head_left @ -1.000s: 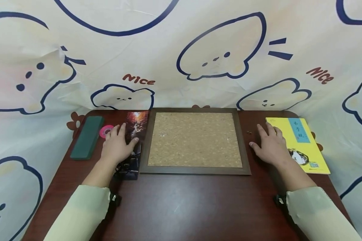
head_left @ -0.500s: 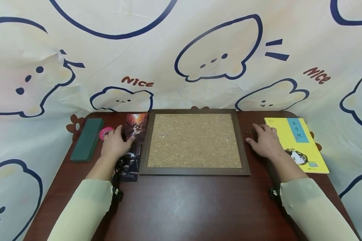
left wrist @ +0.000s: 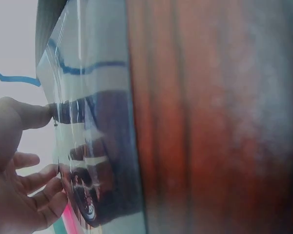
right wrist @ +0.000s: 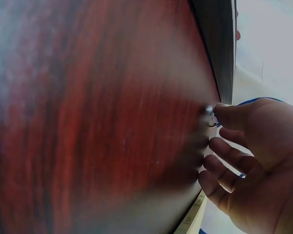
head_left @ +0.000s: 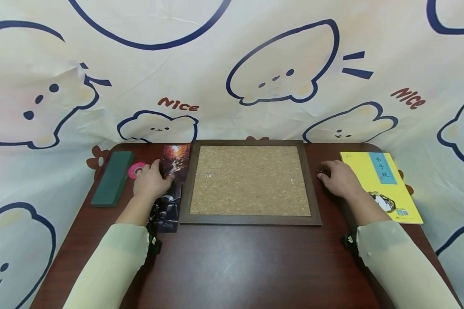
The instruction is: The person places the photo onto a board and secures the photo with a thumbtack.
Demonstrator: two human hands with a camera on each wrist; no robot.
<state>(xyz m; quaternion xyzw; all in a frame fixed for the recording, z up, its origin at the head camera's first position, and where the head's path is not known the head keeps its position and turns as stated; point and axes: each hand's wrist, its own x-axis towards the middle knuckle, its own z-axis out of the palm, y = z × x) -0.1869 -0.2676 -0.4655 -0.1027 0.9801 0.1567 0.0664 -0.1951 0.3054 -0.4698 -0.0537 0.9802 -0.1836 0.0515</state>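
Both hands rest on opposite sides of the framed cork board (head_left: 251,180), 1 per side. Left hand (head_left: 151,182) looks loosely spread, thumb and fingertips touching the glossy picture sheet (head_left: 169,214) but gripping nothing; since the sheet lies flat, broad contact probably steadies it better than a pinch at its middle. Right hand (head_left: 341,179) is bent low because the small metal piece (right wrist: 213,121) is tiny and sits on the counter (head_left: 232,266) near the frame; thumb and forefinger are beside it, though I cannot tell whether they have closed on it. Pink ring (head_left: 133,171) and green case (head_left: 113,179) lie left, the yellow book (head_left: 386,193) right, leaving the board central.
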